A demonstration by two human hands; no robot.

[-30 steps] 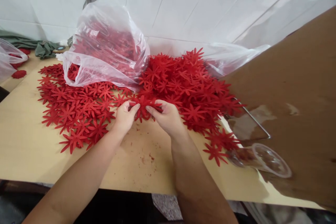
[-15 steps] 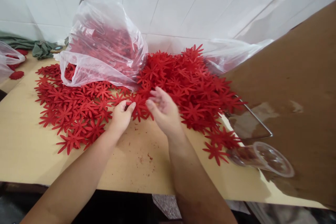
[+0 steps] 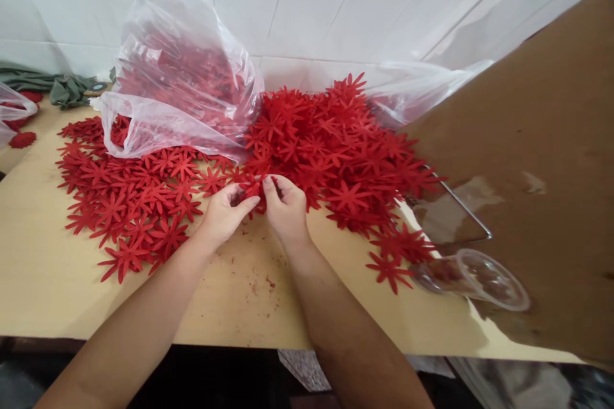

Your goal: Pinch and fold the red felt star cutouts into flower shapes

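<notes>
Between my hands is a red flower-shaped cutout [image 3: 252, 188] with narrow petals, partly hidden by my fingers. My left hand [image 3: 227, 209] pinches it from the left, thumb pointing right. From the other side my right hand [image 3: 286, 206] is closed on its edge between thumb and fingers. Just behind rises a tall heap of red flower cutouts [image 3: 330, 140]. A flatter spread of the same flower cutouts [image 3: 129, 198] lies to the left of my hands.
A clear plastic bag [image 3: 182, 77] full of red pieces stands by the tiled wall. At right, a clear plastic cup [image 3: 472, 278] lies on its side against a leaning brown board [image 3: 542, 160]. Red crumbs [image 3: 263, 291] dot the tabletop [image 3: 220, 313]. Green cloth [image 3: 70, 89] lies at far left.
My right hand has moved left and down to the flower cutout and its fingers have closed on it. My left hand has shifted slightly right. The whole view has shifted a little.
</notes>
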